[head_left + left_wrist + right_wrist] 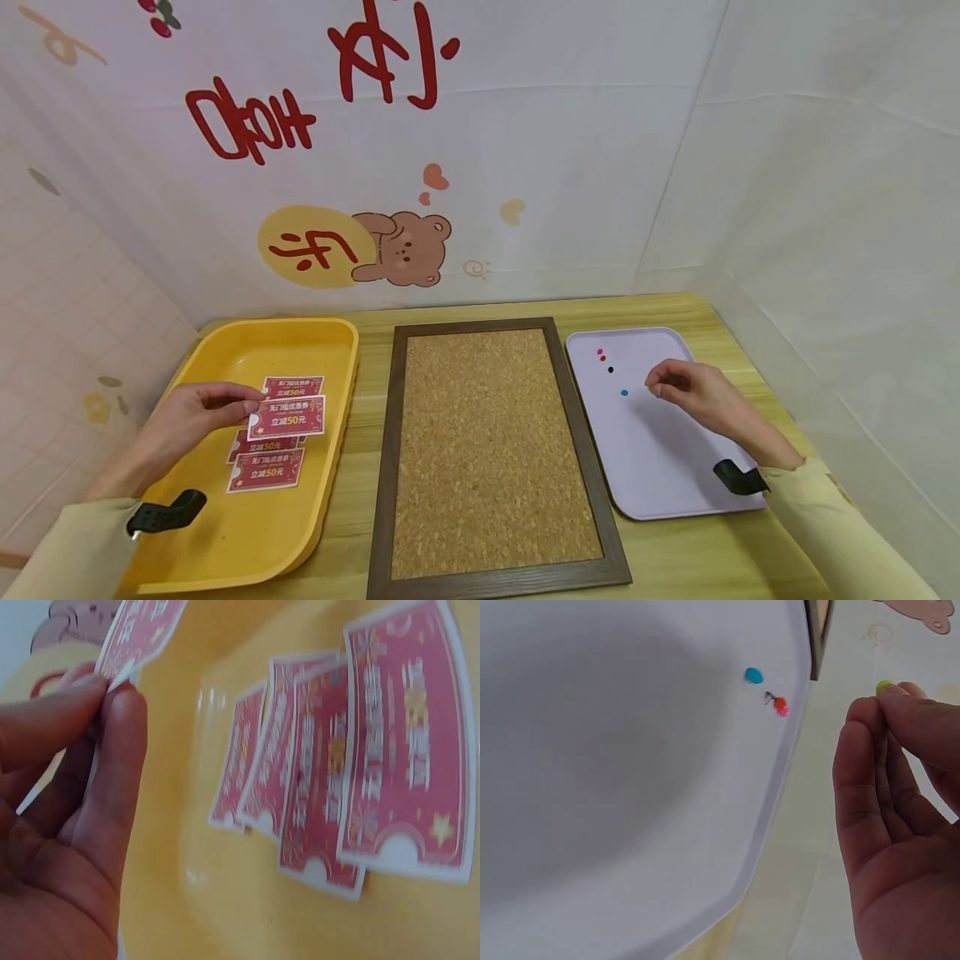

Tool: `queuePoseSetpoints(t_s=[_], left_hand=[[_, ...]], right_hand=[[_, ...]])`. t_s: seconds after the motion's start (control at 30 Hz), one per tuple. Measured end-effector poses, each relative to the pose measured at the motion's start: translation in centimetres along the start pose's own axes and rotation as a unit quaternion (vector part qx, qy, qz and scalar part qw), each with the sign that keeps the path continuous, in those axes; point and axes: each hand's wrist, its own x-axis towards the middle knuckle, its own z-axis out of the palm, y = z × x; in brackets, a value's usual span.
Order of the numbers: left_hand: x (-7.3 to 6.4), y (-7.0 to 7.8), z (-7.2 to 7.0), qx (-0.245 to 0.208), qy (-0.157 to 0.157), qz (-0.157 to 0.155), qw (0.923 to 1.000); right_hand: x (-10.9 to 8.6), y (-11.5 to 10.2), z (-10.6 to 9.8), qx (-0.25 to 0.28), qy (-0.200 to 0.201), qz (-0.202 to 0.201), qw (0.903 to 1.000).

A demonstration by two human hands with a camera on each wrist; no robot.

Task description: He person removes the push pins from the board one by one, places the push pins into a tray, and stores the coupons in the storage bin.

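Observation:
My left hand pinches one red-and-white paper coupon by its edge between thumb and fingers, above the yellow tray. Several more such coupons lie overlapping on the tray floor under it. Over the lilac tray, my right hand holds a small yellow thumbtack between thumb and fingertip. On that tray lie a teal thumbtack, a black one, a red one and a pink one.
Between the two trays lies a cork board with a dark wooden frame. All of it rests on a wood-grain table. A white wall covering with printed drawings rises behind and along both sides.

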Motion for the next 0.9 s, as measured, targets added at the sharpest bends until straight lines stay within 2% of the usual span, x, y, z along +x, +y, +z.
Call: queuePoseSetpoints(t_s=[0.13,0.37,0.47,0.77,0.9], left_hand=[[0.3,-1.1,-0.6,-0.019,-0.018,0.004,0.9997],[1.0,-1.8,-0.9,0.021,-0.058,-0.017,0.9979],[1.4,-2.1,-0.7,0.027,-0.064,-0.024,0.9973],[2.1,-3.1,-0.1,0.01,-0.072,-0.021,0.9971],[2.3,-3.5,0.2,0.013,-0.07,-0.029,0.997]], right_hand=[[0.3,1.0,0.2,-0.009,-0.026,0.013,0.9995],[0.9,2.7,1.0,-0.017,-0.062,-0.014,0.9978],[1.1,3.2,1.5,-0.029,-0.071,-0.023,0.9968],[1.5,3.3,2.1,-0.036,-0.093,0.004,0.995],[1.6,3.3,2.3,-0.044,-0.096,0.006,0.9944]])
